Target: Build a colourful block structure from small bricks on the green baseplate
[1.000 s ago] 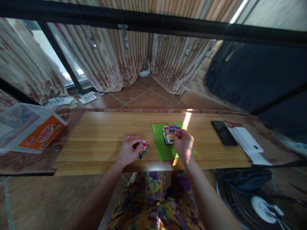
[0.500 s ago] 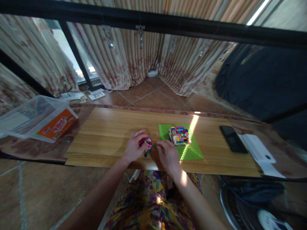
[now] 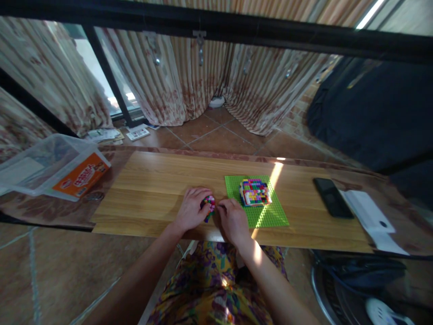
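My left hand (image 3: 193, 210) is curled around a cluster of small building bricks (image 3: 211, 204) in pink, red, green and other colours, low over the wooden board. Part of the cluster is hidden by the fingers. Just right of it, my right hand (image 3: 233, 220) has its thumb and fingertips pinched together; whatever they hold is too small to make out. Beyond the right hand, a block built of many-coloured bricks (image 3: 254, 192) stands on a green studded baseplate (image 3: 275, 217).
The wooden board (image 3: 152, 180) spans the table. On the right lie a black phone (image 3: 333, 197) and a white box-like item (image 3: 368, 211). A clear plastic bin (image 3: 56, 158) with an orange label stands at the left end. A strip of sunlight crosses the baseplate.
My right hand's fingertips have closed in and moved slightly left towards the cluster. The small green brick seen between the hands before is no longer visible. My left hand still holds the cluster.
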### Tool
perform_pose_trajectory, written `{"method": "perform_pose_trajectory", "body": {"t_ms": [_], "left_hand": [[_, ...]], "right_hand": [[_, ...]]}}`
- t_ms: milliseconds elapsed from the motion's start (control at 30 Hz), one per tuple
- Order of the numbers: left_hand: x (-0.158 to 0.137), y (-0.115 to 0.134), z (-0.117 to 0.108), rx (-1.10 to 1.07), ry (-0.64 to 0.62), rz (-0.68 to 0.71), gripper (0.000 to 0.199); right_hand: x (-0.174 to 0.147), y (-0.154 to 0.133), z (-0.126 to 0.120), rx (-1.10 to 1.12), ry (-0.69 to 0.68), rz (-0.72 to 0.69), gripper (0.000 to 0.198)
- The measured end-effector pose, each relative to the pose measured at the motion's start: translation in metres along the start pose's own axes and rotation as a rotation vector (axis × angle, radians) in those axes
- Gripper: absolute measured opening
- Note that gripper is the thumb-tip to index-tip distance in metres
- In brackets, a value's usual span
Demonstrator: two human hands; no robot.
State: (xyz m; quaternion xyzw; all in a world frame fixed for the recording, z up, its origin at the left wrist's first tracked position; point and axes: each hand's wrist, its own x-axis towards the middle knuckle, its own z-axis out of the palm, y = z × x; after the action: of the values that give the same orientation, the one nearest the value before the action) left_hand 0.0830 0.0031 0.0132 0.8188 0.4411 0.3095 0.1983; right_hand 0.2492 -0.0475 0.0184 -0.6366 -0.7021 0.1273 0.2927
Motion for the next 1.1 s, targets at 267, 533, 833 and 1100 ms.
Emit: {"method": "perform_pose_trajectory", "body": {"t_ms": [267, 533, 833, 1100], "left_hand": [[0.002, 0.002, -0.003, 0.012, -0.021, -0.017, 0.03], [0.003, 0.003, -0.003, 0.014, -0.007, -0.007, 0.027], [0.003, 0.002, -0.003, 0.003, -0.004, 0.004, 0.026], [0.003, 0.002, -0.002, 0.002, 0.005, -0.004, 0.024]], "right_hand": [[-0.011, 0.01, -0.038, 0.3, 0.282, 0.16, 0.012], [0.0, 0.051, -0.07, 0.27, 0.486, 0.334, 0.021], [0.011, 0.056, -0.066, -0.042, 0.426, 0.203, 0.027], [0.015, 0.055, -0.065, -0.065, 0.371, 0.188, 0.026]]}}
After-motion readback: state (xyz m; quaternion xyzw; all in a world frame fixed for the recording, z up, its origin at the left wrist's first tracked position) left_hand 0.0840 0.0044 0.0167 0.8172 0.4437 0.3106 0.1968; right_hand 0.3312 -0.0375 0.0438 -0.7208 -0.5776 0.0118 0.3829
